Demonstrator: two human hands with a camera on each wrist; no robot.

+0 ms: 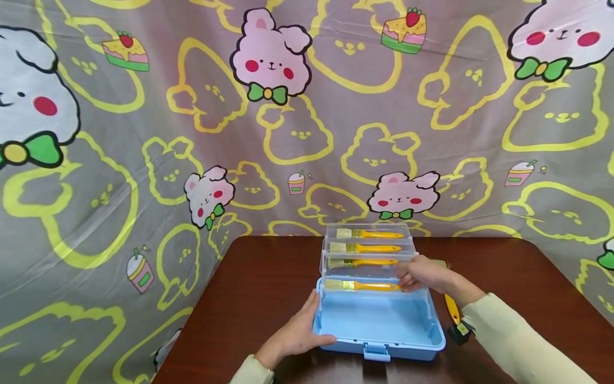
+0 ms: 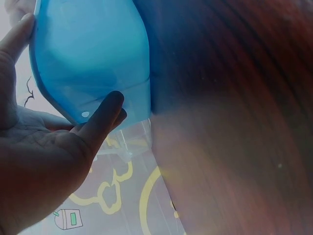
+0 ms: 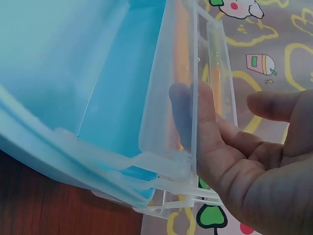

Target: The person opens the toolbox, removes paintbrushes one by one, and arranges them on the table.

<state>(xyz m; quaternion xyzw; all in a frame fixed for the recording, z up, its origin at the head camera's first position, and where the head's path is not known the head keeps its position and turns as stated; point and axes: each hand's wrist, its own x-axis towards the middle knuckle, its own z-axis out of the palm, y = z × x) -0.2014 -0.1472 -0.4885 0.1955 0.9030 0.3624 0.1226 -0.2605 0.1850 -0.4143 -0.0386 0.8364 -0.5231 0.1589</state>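
Note:
A light-blue toolbox (image 1: pixel 379 349) stands on the table, its clear trays fanned out behind the base. My left hand (image 1: pixel 299 328) steadies the near left corner, fingers straight along the side and thumb along the front. My right hand (image 1: pixel 424 274) is at the right end of the lowest clear tray (image 3: pixel 161 98), by the yellow handle of a paintbrush (image 1: pixel 362 286). One fingertip shows through the tray's wall beside that handle; the other fingers stay outside, loosely extended. Above lie a second paintbrush (image 1: pixel 362 262), a third paintbrush (image 1: pixel 364 248) and a top paintbrush (image 1: pixel 369 234).
Another yellow-handled brush (image 1: pixel 452 309) lies right of the toolbox, partly hidden by my right forearm. Near its handle is a small black object (image 1: pixel 459 332). The box's latch (image 1: pixel 376 352) hangs at the front. A patterned curtain (image 1: pixel 297 133) stands behind the brown table (image 1: pixel 259 288).

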